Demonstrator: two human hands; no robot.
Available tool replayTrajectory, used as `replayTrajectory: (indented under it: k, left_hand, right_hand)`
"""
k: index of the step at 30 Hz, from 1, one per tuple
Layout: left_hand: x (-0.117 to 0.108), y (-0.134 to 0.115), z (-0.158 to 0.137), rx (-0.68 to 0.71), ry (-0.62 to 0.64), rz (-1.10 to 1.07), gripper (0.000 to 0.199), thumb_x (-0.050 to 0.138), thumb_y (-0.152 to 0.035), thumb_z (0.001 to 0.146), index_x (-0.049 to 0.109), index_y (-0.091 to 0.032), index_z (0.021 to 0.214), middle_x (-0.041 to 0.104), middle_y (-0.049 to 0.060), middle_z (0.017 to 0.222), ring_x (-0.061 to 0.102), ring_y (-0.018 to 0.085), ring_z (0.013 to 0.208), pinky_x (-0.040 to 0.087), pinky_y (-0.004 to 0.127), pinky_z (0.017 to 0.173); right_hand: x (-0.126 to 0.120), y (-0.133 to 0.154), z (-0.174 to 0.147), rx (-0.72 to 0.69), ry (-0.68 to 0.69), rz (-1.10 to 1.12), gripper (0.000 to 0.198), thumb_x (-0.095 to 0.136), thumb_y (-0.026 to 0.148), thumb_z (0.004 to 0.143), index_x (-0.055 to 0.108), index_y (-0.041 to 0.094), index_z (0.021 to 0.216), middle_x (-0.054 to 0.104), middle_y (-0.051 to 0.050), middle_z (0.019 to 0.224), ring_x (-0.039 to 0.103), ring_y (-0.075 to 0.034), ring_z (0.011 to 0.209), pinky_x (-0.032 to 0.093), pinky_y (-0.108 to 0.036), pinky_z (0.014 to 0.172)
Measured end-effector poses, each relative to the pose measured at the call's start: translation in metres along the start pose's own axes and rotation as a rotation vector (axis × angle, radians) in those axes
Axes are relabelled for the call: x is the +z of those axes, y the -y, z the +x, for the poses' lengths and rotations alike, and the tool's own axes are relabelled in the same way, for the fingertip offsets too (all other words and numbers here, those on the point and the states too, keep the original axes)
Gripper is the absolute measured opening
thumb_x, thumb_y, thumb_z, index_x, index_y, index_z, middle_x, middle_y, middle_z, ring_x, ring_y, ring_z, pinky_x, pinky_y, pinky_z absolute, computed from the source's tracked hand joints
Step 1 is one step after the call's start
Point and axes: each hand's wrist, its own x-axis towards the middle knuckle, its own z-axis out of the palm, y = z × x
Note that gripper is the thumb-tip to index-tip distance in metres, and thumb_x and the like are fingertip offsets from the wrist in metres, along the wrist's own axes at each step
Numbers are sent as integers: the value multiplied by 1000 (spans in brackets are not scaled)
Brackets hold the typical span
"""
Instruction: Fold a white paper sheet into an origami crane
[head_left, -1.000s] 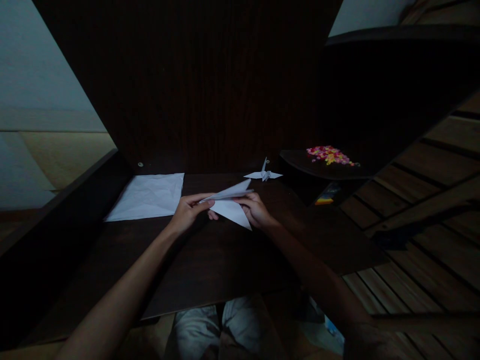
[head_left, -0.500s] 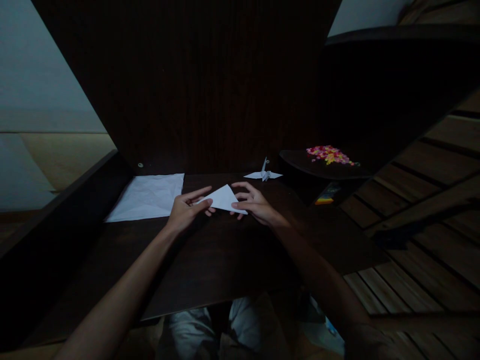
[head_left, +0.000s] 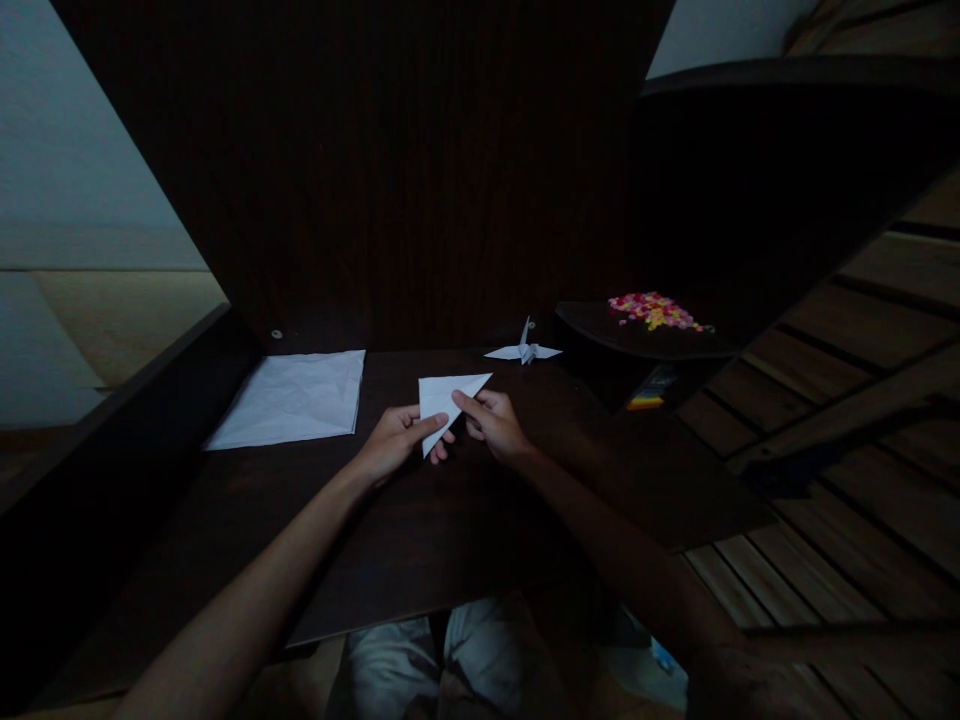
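Observation:
A white sheet of paper folded into a triangle (head_left: pixel 441 395) is held between both hands above the dark desk. My left hand (head_left: pixel 397 438) grips its lower left part, thumb on top and fingers beneath. My right hand (head_left: pixel 496 422) pinches the long slanting edge, its thumb lying on the upper face. One sharp point of the triangle reaches to the upper right and another points down. Behind the right hand, a white folded paper crane (head_left: pixel 526 352) stands by the back panel with its wings spread.
Flat white paper sheets (head_left: pixel 292 400) lie at the desk's left. On the right, a low curved shelf (head_left: pixel 600 328) carries a heap of small pink, red and yellow pieces (head_left: pixel 656 311). The desk's raised left side (head_left: pixel 120 400) and tall back panel (head_left: pixel 420 180) bound the surface.
The folded paper has turned in my hands, so its square corner now sits at the upper left. Both hands have shifted their hold on its edges.

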Motion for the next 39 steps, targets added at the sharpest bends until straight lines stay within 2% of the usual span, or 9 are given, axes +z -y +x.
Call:
replayTrajectory:
  k: [5,8,11,20,24,28,32,36,39]
  left_hand:
    - [5,3,0,4,20,0,27,68,-37,76,66,-10,71,65,5,60,55,9,44,39,18,38]
    - [5,1,-2,-10,29,25,31,66,-40,77,65,-10,67,58,1,47,45,6,34,30,15,31]
    - [5,0,-3,-15,60,27,34,67,-42,76,64,-10,66,57,0,47,41,4,32,27,15,29]
    - [2,5,-5,-40,133,-38,34,65,-43,77,66,-10,75,65,4,56,49,8,32,35,18,30]
    - [5,3,-5,-51,145,-53,33,65,-42,78,65,-9,74,67,6,58,58,12,38,44,21,37]
    - [8,-1,-1,-21,25,-85,33,66,-42,77,64,-9,74,68,8,63,64,17,46,53,28,44]
    - [6,-2,1,57,-83,-68,33,65,-42,78,65,-9,75,68,6,63,63,16,45,53,27,44]
    - [3,-1,0,23,-89,-30,34,64,-40,79,66,-7,68,66,7,54,61,15,43,50,22,43]
    - [3,0,0,-9,-90,-62,34,66,-41,76,67,-7,71,68,9,61,63,17,47,52,26,43]
  right_hand:
    - [8,-2,-8,-41,78,-254,55,59,62,71,44,17,42,42,3,38,34,-5,36,24,-21,35]
    - [9,0,-10,-123,72,-378,58,54,61,75,42,19,37,43,1,36,37,-7,37,30,-23,39]
    - [8,1,-11,-174,46,-404,57,54,59,76,43,19,37,46,1,38,41,-9,39,34,-23,42]
    - [-4,7,-5,-266,-236,-363,61,50,63,78,41,20,35,42,1,35,42,-9,37,35,-25,44]
    - [-6,8,-4,-285,-294,-361,61,48,62,81,40,21,36,41,1,35,41,-10,37,35,-25,44]
    - [-3,7,-8,-303,-251,-381,61,45,61,82,39,21,36,40,1,35,40,-10,37,33,-26,43]
    - [-1,5,-9,-316,-140,-404,60,43,59,84,40,21,38,41,1,37,40,-10,38,34,-26,45]
    - [-3,0,-5,-304,-202,-358,58,47,61,82,42,19,41,43,1,41,41,-9,41,34,-24,45]
    - [-5,-6,-3,-244,-203,-296,59,43,64,81,45,18,45,44,1,43,41,-9,41,32,-24,44]
